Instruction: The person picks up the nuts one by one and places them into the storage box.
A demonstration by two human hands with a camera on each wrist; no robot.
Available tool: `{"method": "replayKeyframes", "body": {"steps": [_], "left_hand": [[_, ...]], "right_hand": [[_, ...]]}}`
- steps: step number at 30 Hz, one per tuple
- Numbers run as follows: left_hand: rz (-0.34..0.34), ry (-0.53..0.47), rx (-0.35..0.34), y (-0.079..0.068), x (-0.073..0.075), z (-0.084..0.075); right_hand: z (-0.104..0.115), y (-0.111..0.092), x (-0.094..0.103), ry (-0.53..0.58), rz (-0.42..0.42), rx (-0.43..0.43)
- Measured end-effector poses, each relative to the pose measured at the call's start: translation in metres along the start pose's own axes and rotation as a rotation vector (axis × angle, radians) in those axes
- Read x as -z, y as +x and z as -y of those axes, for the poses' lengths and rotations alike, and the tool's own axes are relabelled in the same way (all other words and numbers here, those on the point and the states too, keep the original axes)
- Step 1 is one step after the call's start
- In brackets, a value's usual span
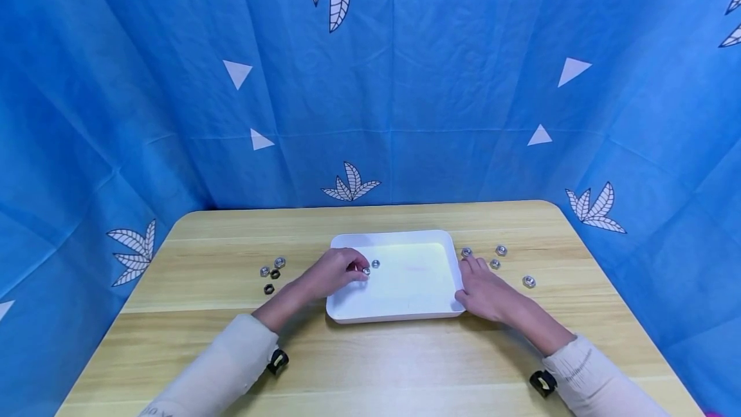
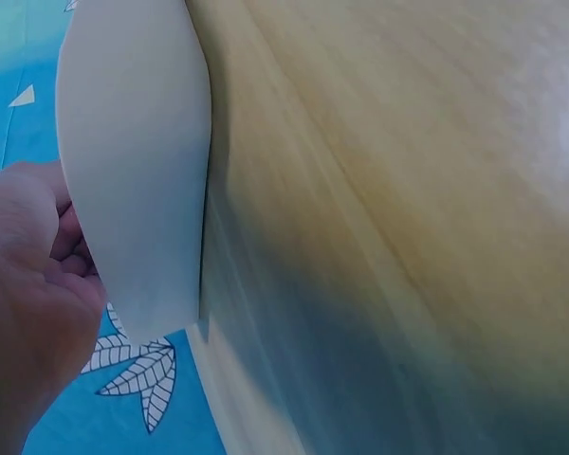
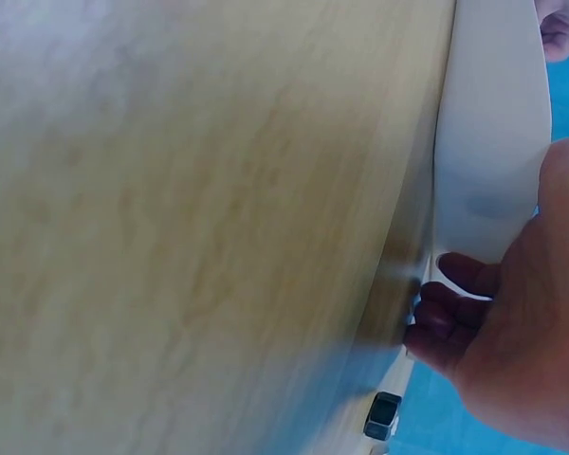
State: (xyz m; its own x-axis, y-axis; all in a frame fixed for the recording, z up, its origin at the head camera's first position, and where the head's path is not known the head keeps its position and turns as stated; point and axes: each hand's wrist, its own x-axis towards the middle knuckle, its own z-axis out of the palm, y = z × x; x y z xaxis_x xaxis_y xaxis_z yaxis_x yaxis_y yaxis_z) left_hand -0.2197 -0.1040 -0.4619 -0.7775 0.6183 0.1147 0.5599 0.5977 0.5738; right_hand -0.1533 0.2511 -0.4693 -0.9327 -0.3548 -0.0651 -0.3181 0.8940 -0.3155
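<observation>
A shallow white tray [image 1: 417,275] lies on the wooden table. My left hand [image 1: 338,269] reaches over its left rim and pinches a small silver hex nut [image 1: 366,271] between thumb and fingertips. Just beyond it, a second silver nut [image 1: 375,264] lies inside the tray. In the left wrist view the tray's side wall [image 2: 137,180] hides part of the left hand [image 2: 38,265]. My right hand [image 1: 489,289] holds the tray's right edge, thumb at the rim and curled fingers [image 3: 450,308] along the outer side. A silver nut [image 1: 466,252] lies right beyond these fingers.
Left of the tray lie silver nuts [image 1: 280,262] and dark nuts [image 1: 269,289] in a loose group. On the right, more silver nuts [image 1: 501,250] are scattered, one [image 1: 529,281] farther out. A blue patterned cloth [image 1: 393,82] hangs behind the table [image 1: 399,365].
</observation>
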Motion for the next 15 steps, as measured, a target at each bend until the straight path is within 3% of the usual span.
{"method": "replayKeyframes", "body": {"steps": [15], "left_hand": [[0.109, 0.051, -0.027, 0.011, -0.012, -0.003]], "right_hand": [[-0.002, 0.001, -0.002, 0.000, 0.009, -0.009]]}}
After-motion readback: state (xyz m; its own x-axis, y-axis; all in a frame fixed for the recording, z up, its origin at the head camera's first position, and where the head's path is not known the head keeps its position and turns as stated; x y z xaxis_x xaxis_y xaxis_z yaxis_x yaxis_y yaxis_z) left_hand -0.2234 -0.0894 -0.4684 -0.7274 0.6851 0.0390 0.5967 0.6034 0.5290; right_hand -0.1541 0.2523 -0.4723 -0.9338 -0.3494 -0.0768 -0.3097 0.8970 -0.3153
